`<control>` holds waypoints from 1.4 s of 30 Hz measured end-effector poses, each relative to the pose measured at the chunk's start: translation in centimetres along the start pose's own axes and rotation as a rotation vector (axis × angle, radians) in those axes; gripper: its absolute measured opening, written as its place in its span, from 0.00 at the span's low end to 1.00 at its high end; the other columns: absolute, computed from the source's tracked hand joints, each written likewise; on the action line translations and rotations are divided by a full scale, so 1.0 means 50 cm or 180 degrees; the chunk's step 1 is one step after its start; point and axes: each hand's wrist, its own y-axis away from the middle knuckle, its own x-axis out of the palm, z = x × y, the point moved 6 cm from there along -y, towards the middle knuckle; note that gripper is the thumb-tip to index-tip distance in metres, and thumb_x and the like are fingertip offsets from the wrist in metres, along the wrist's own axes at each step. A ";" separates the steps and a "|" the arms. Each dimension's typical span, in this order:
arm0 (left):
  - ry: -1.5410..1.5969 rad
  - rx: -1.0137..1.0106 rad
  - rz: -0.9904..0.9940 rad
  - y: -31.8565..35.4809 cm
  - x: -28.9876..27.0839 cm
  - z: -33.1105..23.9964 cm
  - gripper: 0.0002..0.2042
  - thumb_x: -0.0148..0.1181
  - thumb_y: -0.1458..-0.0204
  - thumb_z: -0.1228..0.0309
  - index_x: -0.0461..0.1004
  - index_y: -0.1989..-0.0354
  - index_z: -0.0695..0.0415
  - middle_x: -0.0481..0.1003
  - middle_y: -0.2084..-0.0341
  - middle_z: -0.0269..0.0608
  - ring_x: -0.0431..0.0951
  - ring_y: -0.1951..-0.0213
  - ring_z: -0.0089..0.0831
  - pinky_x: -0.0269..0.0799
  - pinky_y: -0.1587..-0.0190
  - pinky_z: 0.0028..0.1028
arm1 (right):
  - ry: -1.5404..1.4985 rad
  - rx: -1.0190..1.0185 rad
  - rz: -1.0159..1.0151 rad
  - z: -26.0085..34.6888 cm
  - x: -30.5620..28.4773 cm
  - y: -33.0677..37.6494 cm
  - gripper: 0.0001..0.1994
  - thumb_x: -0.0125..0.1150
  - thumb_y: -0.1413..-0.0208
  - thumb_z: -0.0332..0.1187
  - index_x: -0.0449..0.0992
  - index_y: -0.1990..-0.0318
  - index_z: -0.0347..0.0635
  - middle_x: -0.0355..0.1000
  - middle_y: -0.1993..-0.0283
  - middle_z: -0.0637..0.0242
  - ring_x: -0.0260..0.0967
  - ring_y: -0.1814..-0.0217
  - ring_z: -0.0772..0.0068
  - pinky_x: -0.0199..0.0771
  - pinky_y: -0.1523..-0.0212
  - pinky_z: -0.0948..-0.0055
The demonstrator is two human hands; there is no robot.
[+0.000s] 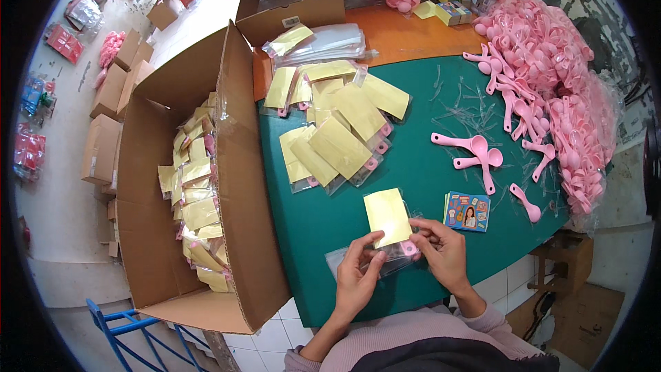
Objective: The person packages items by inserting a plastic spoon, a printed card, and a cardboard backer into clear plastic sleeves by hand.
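Near the front edge of the green table, I hold a small clear plastic bag [394,266] with a yellow card [387,215] and a pink spoon in it; only the holed end of the spoon's handle [409,248] shows. My left hand [357,274] pinches the bag by the card's lower left corner. On the other side, my right hand [442,251] grips it beside the handle end, fingers bent. Just beyond my right hand lies a stack of blue printed cards [467,212]. Several loose pink measuring spoons [475,153] lie farther right.
Filled bags with yellow cards [341,148] spread over the table's far left. Left of the table, an open carton [255,193] holds many more. A large heap of pink spoons [551,62] lines the right side, near scattered clear strips [468,114]. Empty bags [327,45] lie stacked behind.
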 end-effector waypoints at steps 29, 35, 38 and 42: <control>-0.3015 0.1823 0.0330 -0.080 0.056 -0.069 0.09 0.58 0.57 0.76 0.70 0.66 0.54 0.66 0.74 0.35 0.67 0.70 0.33 0.58 0.68 0.30 | 0.2509 -0.0672 -0.1462 0.060 -0.317 -0.085 0.07 0.58 0.52 0.30 0.68 0.68 0.37 0.65 0.72 0.61 0.63 0.71 0.66 0.62 0.69 0.70; -0.2766 0.1782 0.0369 -0.084 0.043 -0.083 0.07 0.60 0.58 0.75 0.71 0.69 0.57 0.69 0.77 0.36 0.70 0.70 0.34 0.64 0.68 0.31 | 0.2559 -0.1841 -0.2524 0.192 -0.319 -0.020 0.06 0.56 0.48 0.28 0.70 0.66 0.36 0.66 0.70 0.66 0.62 0.71 0.75 0.62 0.69 0.76; -0.2430 0.1655 0.0496 -0.087 0.033 -0.083 0.07 0.60 0.57 0.74 0.70 0.70 0.59 0.73 0.76 0.39 0.73 0.71 0.35 0.69 0.69 0.30 | 0.2522 -0.1987 -0.2362 0.207 -0.287 0.003 0.05 0.57 0.49 0.26 0.70 0.66 0.35 0.67 0.69 0.67 0.63 0.69 0.78 0.64 0.67 0.78; -0.2138 0.1368 0.0669 -0.092 0.026 -0.088 0.06 0.59 0.55 0.74 0.70 0.70 0.60 0.76 0.73 0.40 0.76 0.72 0.31 0.71 0.69 0.26 | 0.1248 -0.1361 -0.1813 0.164 -0.221 0.008 0.05 0.58 0.51 0.23 0.72 0.66 0.34 0.69 0.69 0.65 0.67 0.68 0.79 0.68 0.66 0.79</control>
